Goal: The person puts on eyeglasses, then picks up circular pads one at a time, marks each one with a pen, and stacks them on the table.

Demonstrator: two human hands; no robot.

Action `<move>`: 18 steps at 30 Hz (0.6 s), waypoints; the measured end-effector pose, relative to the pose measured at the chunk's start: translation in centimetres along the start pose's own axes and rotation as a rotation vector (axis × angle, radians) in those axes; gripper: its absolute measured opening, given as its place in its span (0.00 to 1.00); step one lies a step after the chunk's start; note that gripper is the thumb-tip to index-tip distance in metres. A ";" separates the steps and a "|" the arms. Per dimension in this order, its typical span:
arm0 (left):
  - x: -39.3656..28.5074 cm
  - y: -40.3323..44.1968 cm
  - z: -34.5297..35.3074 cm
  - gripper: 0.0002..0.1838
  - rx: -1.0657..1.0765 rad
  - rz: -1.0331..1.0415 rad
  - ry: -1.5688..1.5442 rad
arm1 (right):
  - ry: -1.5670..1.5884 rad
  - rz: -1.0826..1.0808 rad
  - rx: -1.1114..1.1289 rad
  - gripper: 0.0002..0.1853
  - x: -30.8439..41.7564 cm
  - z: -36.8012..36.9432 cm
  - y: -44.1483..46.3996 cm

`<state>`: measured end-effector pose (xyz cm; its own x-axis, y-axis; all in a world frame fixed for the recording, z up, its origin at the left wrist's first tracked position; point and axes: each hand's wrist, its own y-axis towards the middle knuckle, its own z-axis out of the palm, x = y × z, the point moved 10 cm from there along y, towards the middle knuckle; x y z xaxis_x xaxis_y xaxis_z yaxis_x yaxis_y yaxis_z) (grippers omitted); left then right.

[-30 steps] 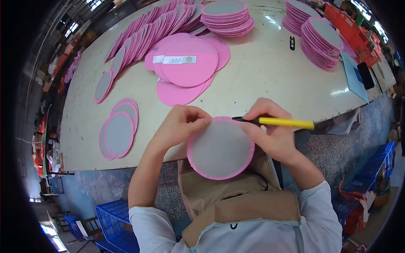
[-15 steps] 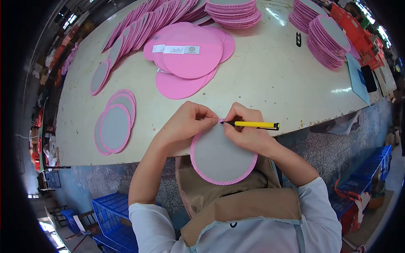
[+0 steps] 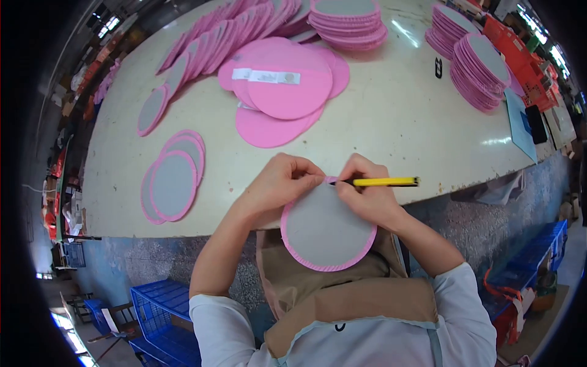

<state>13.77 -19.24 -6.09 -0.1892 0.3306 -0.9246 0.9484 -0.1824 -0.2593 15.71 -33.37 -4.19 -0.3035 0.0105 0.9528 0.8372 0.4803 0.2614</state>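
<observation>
A round grey disc with a stitched pink rim overhangs the table's near edge, above my lap. With fingers pinched together, my left hand grips the disc's top rim. My right hand is closed around a yellow and black pen, and its fingers also rest against the disc's upper right side. The pen's dark point is at the top rim, between my two hands. Whether it touches the fabric I cannot tell.
Several grey discs lie at left on the table. Pink round pieces with white labels lie ahead. Disc stacks stand behind, others at right. Black snips and a dark phone are at right. Blue crates flank me below.
The whole view has shifted slightly. Both hands still hold the same disc and pen, and the pen point stays near the rim, with the pen lying slightly more level.
</observation>
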 end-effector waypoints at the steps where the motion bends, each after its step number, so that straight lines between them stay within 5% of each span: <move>1: -0.4 -0.2 -0.6 0.09 -0.021 0.027 -0.021 | 0.052 -0.016 -0.037 0.04 0.0 -0.4 0.2; 9: -3.5 -7.2 -16.8 0.10 -0.453 -0.054 0.537 | 0.330 0.191 -0.089 0.04 -1.8 -2.1 -0.2; 11: -8.8 -10.1 -19.0 0.09 -0.892 0.084 1.148 | 0.296 0.199 -0.053 0.04 -1.7 -1.7 -0.2; 14: -8.9 -7.1 -16.7 0.12 -0.868 0.236 1.035 | 0.273 0.187 -0.047 0.04 -1.7 -1.6 -0.1; 18: -8.1 -0.8 -7.9 0.22 -0.597 0.725 1.412 | 0.232 0.092 -0.059 0.05 -1.4 -2.2 -0.3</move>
<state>16.57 -14.48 3.78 0.3402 0.9092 0.2398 0.7508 -0.4162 0.5130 16.84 -35.45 -5.25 -0.1178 -0.1532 0.9811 0.8838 0.4344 0.1739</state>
